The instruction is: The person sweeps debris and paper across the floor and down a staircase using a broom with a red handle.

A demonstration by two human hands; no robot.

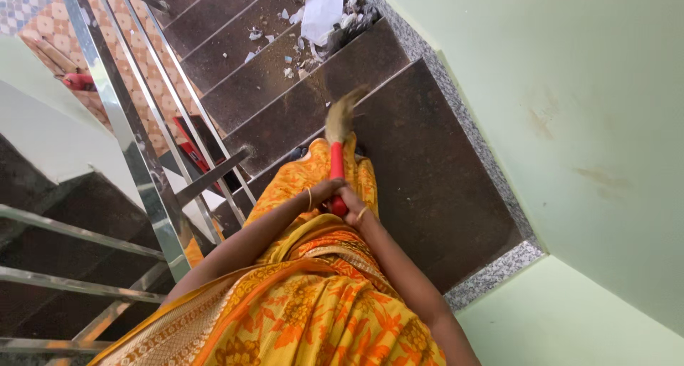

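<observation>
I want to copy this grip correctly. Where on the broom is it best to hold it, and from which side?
Hold the broom on its red handle, at the near end away from the bristles. The handle points up toward the body, so come from above: the left hand and right hand both wrap it there, side by side.

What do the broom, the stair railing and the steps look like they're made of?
Broom: a glossy red handle, probably plastic, with tan grass-like bristles, held by both the left hand and right hand. Railing: shiny, mirror-like metal, likely stainless steel. Steps: dark polished stone, apparently granite, speckled grey at the edge.
</observation>
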